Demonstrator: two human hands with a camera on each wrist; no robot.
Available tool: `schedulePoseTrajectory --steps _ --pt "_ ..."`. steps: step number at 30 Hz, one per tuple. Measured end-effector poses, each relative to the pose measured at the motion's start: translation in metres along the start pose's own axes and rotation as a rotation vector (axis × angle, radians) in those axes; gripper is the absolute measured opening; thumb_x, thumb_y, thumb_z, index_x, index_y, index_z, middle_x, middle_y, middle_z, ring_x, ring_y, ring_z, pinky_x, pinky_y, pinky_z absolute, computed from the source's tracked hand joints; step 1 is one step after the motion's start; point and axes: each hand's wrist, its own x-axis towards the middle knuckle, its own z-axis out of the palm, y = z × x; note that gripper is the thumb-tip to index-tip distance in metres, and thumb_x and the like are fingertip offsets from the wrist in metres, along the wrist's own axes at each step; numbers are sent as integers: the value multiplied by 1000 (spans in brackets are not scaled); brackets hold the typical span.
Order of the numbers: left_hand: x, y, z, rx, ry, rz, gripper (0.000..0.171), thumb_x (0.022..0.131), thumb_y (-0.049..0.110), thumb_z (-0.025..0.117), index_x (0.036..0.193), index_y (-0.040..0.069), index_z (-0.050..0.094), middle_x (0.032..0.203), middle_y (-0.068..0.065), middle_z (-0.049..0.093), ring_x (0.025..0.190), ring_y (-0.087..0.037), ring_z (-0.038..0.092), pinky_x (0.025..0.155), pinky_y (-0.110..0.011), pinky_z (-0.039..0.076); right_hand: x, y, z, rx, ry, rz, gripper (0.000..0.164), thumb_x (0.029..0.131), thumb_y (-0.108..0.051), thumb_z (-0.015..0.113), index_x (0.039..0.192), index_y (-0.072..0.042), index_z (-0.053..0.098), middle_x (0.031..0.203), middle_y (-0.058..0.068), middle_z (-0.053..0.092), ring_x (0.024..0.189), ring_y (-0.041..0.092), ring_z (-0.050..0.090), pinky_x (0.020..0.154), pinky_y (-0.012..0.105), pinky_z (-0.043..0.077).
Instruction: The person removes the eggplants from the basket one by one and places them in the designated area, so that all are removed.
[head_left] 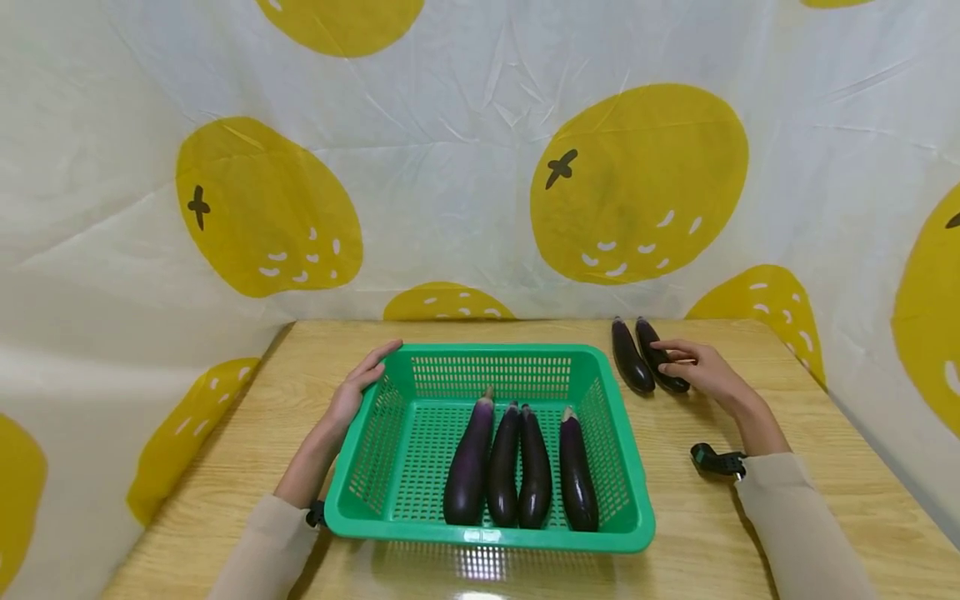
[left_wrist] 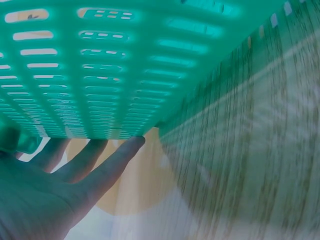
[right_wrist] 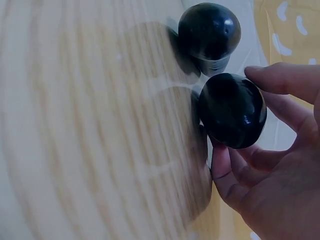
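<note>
In the head view, my left hand (head_left: pixel 351 396) rests on the left rim of a green plastic basket (head_left: pixel 487 537). The left wrist view shows straight fingers (left_wrist: pixel 105 170) against its slotted outer wall. Inside the basket lie several dark purple eggplants, among them a thicker one (head_left: pixel 468 471) on the left and another (head_left: pixel 577 479) on the right. Beyond the basket's right side, my right hand (head_left: pixel 708 375) holds an eggplant (head_left: pixel 651 346) by its sides, thumb and fingers on either side of it. Beside that one lies a second eggplant (head_left: pixel 630 358).
A wood-grain table (head_left: pixel 675 517) carries everything. White cloth (head_left: pixel 450 200) printed with yellow fruit rises behind the table and along both sides. Black straps with small devices, such as one at the right wrist (head_left: pixel 720 461), sit at both cuffs.
</note>
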Motion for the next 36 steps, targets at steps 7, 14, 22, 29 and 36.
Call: schedulePoseTrajectory --steps 7,14,22,29,36 --pt "-1 -5 -1 7 -21 10 53 115 28 28 165 12 25 173 -13 19 140 -11 42 106 -18 43 -7 3 8 4 5 4 55 104 -15 61 152 5 45 156 37 39 139 58 41 102 53 51" --pt "-7 -6 -6 56 11 1 52 114 30 29 164 16 29 172 -10 23 147 -22 36 103 -14 43 -8 6 16 54 -5 6 54 104 -16 60 153 4 45 153 35 44 136 53 48 85 12 46" --pt "-1 -4 -4 46 -8 -5 52 115 28 28 165 16 28 172 -9 23 152 -31 29 104 -16 44 -9 7 13 37 -7 13 55 105 -16 60 154 4 44 153 36 45 133 51 51 84 16 48" --pt "1 -1 -4 37 9 -17 51 114 30 29 164 19 30 171 -7 25 149 -31 32 102 -17 45 -5 6 10 33 -3 17 55 105 -18 60 154 2 44 151 37 46 133 50 50 90 24 49" --pt "0 -1 2 13 29 -23 51 114 28 30 164 19 31 172 -6 25 153 -31 27 102 -15 42 -4 0 -3 9 -33 18 56 106 -18 58 155 2 40 156 40 35 139 58 39 105 67 42"
